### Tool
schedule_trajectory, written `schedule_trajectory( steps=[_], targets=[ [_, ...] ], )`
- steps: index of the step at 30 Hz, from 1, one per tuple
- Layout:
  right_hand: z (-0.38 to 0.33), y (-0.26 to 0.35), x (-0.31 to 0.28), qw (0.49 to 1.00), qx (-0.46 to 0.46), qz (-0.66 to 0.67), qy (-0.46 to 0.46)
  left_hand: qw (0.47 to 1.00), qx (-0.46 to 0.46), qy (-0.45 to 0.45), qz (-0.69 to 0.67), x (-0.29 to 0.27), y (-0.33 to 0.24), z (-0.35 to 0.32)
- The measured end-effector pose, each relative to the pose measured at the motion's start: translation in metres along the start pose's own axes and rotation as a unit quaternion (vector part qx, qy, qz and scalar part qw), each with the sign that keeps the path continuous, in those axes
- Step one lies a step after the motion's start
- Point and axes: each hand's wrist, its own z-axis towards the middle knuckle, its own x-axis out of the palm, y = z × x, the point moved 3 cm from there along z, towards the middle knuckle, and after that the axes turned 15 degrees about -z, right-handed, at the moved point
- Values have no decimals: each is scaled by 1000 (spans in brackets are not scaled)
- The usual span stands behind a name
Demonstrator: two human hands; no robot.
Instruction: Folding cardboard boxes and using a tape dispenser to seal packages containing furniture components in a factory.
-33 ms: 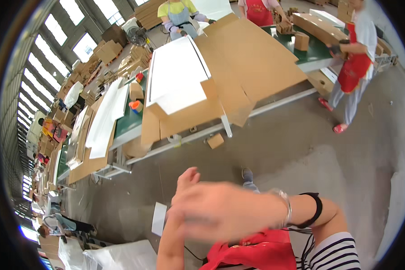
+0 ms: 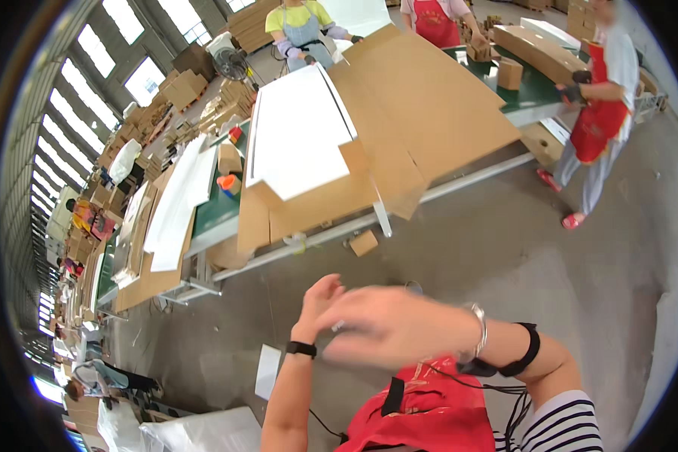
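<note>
My right hand (image 2: 399,324) reaches across in front of me, blurred by motion. Its fingers point left, look stretched and apart, and show nothing held. Around that wrist is a silver bracelet (image 2: 480,331), and a black strap (image 2: 523,350) circles the forearm. Just beyond and to its left is my left hand (image 2: 318,303), raised, with a black wristband (image 2: 301,349); most of its fingers are hidden or blurred. Whether the two hands touch I cannot tell. Below them hangs my red apron (image 2: 422,407) with a black patch (image 2: 392,396).
Ahead, a white panel (image 2: 297,143) lies on a large cardboard sheet (image 2: 422,113) over a green-topped work table (image 2: 217,209). Co-workers stand behind it and at the right, one in a red apron (image 2: 599,124). A small carton (image 2: 364,242) lies on the floor. Plastic-wrapped stock (image 2: 211,431) sits lower left.
My right hand has shifted slightly up and right, uncovering the left wristband. The view has moved a little. The co-worker at the right has changed arm position slightly.
</note>
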Motion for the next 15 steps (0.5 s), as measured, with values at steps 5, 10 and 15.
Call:
schedule_trajectory(
  steps=[5, 10, 15],
  targets=[
    [-72, -378, -60, 837, 510, 0, -198, 904, 257, 69, 335, 80, -110, 202],
    [-60, -498, -107, 651, 504, 314, -473, 766, 370, 79, 519, 97, -122, 381],
    [-27, -535, -136, 562, 354, 495, -560, 692, 309, 168, 630, 95, -87, 478]
  ],
)
